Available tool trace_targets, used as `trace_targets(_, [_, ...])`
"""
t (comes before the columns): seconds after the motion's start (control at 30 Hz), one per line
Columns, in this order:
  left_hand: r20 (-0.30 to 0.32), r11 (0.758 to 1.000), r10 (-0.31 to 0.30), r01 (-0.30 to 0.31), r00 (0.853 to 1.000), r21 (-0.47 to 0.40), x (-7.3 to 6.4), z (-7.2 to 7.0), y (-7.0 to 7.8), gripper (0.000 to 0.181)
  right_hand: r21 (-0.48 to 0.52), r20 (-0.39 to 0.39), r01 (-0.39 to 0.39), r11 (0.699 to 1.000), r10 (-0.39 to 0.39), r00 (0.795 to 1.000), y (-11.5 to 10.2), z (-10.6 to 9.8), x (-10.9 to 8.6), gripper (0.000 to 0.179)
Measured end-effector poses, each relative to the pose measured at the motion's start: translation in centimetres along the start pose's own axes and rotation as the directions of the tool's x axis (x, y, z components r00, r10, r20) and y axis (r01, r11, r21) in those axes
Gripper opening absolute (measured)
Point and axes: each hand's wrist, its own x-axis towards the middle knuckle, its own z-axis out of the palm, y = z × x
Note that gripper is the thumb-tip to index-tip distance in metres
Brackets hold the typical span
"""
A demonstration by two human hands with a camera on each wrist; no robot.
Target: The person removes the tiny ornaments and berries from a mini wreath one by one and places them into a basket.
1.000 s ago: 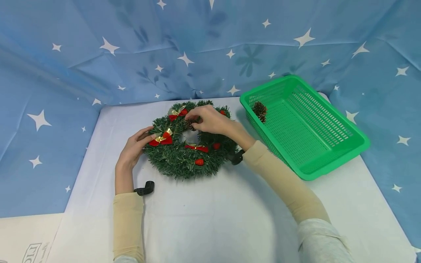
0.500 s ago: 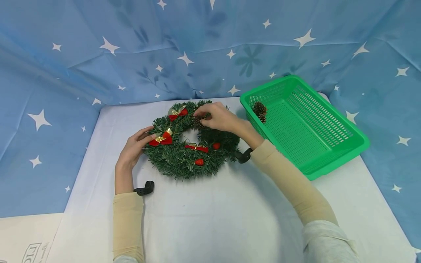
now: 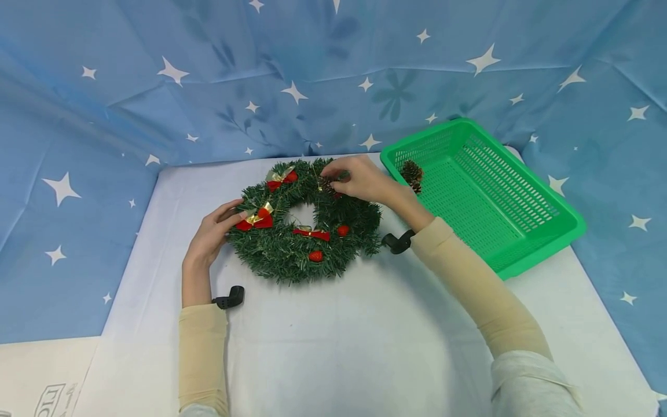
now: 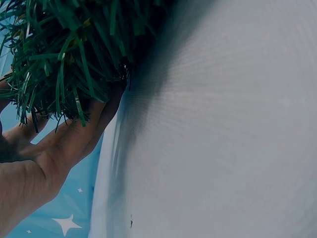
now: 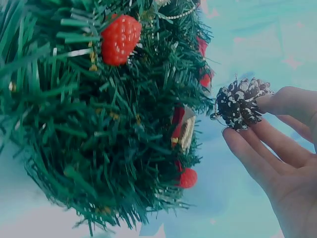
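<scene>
A green tinsel wreath [image 3: 281, 258], trimmed with red-and-gold bows and red strawberries, lies on the white tabletop. At its left edge my left hand [image 3: 211, 234] grips the foliage, the thumb on top beside a bow [image 3: 253, 220]. The left wrist view shows that hand's fingers [image 4: 81, 136] under the greenery. My right hand [image 3: 367, 180] pinches a pine cone [image 5: 240, 104] with white-tipped scales between thumb and fingers. From the head view, this cone overlaps the wreath's upper right part. A thin wire loop shows at the cone's end in the right wrist view.
To the right of the wreath stands a green perforated basket [image 3: 565, 226], with pine cones [image 3: 412, 175] at its left end. Blue star-printed cloth [image 3: 333, 104] hangs behind and beside the table. Printed cardboard [image 3: 47, 370] shows at the lower left.
My right hand has moved rightward with the pine cone, from near the wreath's centre hole to its upper right. The left hand has stayed in place.
</scene>
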Motion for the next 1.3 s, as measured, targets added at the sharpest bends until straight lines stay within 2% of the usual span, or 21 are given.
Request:
trace_targets(0.33, [0.001, 1.000, 0.001, -0.001, 1.000, -0.005, 0.1, -0.1, -0.1, 0.068, -0.007, -0.019, -0.023, 1.000, 0.023, 1.000, 0.1, -1.6, -0.6, 0.032])
trace_targets(0.83, [-0.008, 1.000, -0.010, 0.010, 1.000, -0.004, 0.5, -0.3, -0.5, 0.068, -0.012, -0.043, -0.079, 0.997, 0.079, 0.996, 1.4, -3.7, -1.8, 0.032])
trace_targets(1.3, [-0.007, 1.000, -0.010, 0.010, 1.000, 0.002, 0.3, -0.2, -0.3, 0.068, -0.032, -0.139, -0.137, 0.990, 0.132, 0.981, 3.6, -5.9, -3.9, 0.029])
